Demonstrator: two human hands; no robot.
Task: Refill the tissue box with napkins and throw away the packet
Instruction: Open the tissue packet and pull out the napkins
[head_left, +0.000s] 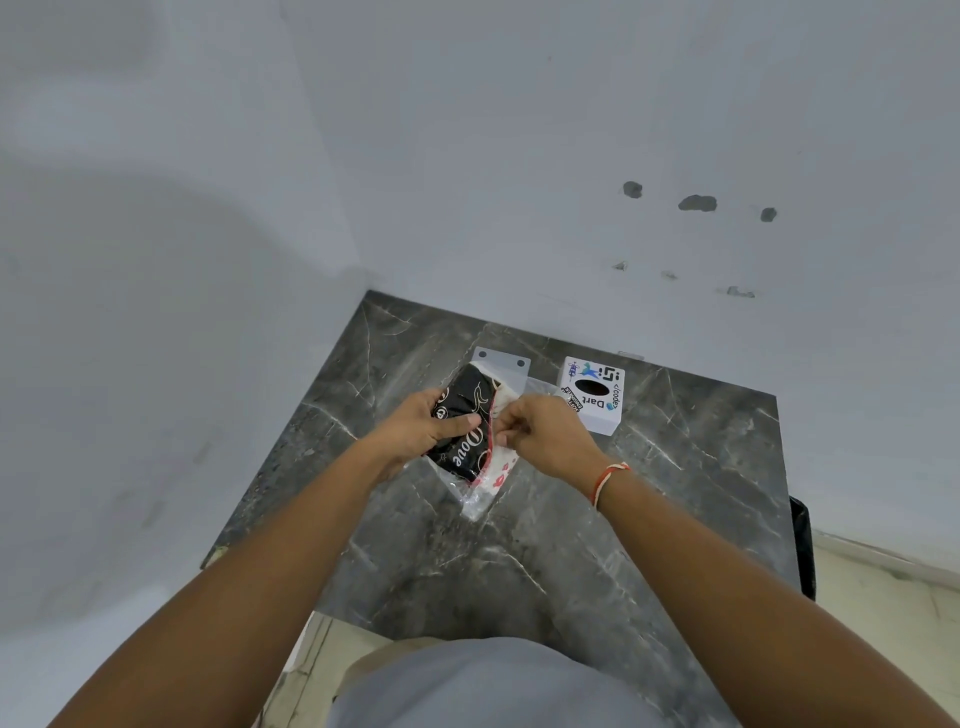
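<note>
A: Where's the packet seen?

B: Held just above the counter, directly left of the box and slightly nearer the person. Black printed wrap, w/ a white, red-spotted strip showing along its right side; clear film hangs off the near end toward the counter.

A: Hands?

B: Left hand is wrapped round the packet's left side, thumb laid across the black face, fingers curled under. Right hand is bunched, fingertips pressed together on the edge at the packet's right, approx. where the white strip meets the black. A thread band is worn at that wrist.

A: Box state?

B: White, stickered, oval slot facing up; it rests on the counter, untouched. No napkin is seen poking from the slot, so it's judged not yet refilled. A grey plate w/ two holes lies behind the packet, left of the box. Whether it belongs to the box can't be told.

A: Handling?

B: Judged light and soft: thin film over a squashy paper stack, prob. slippery. A firm wrap round the body is advised, w/ the pull taken at the seam or loose edge, not the middle. Tearing too hard could rip napkins or spill them.

A: Bin?

B: A dark object is glimpsed past the counter's right edge, right of the box; poss. a bin, but can't be confirmed.
</note>
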